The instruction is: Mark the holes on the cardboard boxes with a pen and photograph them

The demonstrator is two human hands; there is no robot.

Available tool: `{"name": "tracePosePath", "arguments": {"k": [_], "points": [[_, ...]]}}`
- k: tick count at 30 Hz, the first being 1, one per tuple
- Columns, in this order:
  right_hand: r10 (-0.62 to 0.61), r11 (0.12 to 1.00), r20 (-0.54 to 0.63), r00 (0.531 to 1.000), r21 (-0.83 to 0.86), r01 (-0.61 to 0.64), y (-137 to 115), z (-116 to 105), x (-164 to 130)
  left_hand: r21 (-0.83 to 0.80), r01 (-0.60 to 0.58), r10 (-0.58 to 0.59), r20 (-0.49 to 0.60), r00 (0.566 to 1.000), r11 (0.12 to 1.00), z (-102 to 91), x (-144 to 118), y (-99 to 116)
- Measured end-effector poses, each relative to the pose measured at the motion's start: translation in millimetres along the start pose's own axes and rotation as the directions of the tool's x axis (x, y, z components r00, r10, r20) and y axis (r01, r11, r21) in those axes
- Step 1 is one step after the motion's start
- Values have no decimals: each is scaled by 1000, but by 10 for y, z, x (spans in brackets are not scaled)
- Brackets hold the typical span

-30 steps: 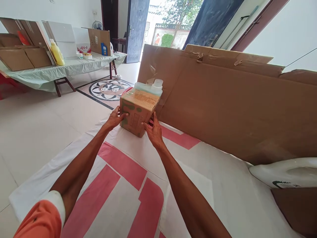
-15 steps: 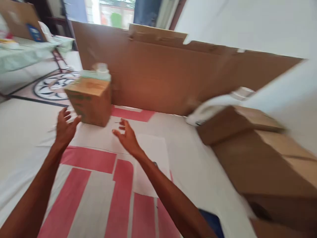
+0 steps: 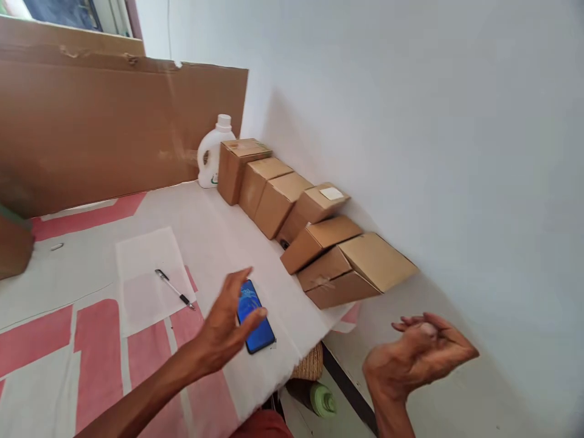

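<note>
The left hand (image 3: 228, 325) hovers open, fingers spread, just above the blue-screened smartphone (image 3: 255, 317) lying near the edge of the white-and-pink cloth-covered table (image 3: 91, 340). The right hand (image 3: 417, 359) hangs empty beyond that edge, fingers loosely curled, near the row of small brown cardboard boxes (image 3: 292, 210) along the wall. A careless sweep of the left hand could knock the phone off onto the floor.

pen (image 3: 174, 289) left of phone (image 3: 255, 317) — boxes (image 3: 301, 219) right, along wall (image 3: 410, 121)
</note>
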State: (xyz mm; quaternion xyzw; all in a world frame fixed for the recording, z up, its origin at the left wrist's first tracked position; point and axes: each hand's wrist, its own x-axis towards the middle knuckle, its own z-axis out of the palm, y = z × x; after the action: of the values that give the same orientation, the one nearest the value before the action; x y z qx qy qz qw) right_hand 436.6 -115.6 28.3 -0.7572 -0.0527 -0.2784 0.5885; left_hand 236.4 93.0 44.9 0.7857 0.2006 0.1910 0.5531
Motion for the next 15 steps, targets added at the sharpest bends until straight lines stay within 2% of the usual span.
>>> {"name": "tracePosePath", "arguments": {"k": [1,3,5,7,11,15], "points": [[60,998,-28,998,4,-60,157,-13,154,-37,0,5,121,993,999,247,72,77],[178,984,41,983,14,-178,450,35,378,-77,68,-43,288,957,995,682,223,182],[264,963,150,953,21,-270,689,145,489,-68,146,-114,346,931,987,1025,404,230],[323,941,211,923,31,-337,852,270,522,-56,169,-140,342,929,984,1275,608,238],[392,905,257,884,63,-420,968,418,538,-87,166,-132,304,944,982,1581,934,208],[414,888,295,861,81,-454,880,292,512,-136,234,-190,274,943,963,1713,932,259]]}}
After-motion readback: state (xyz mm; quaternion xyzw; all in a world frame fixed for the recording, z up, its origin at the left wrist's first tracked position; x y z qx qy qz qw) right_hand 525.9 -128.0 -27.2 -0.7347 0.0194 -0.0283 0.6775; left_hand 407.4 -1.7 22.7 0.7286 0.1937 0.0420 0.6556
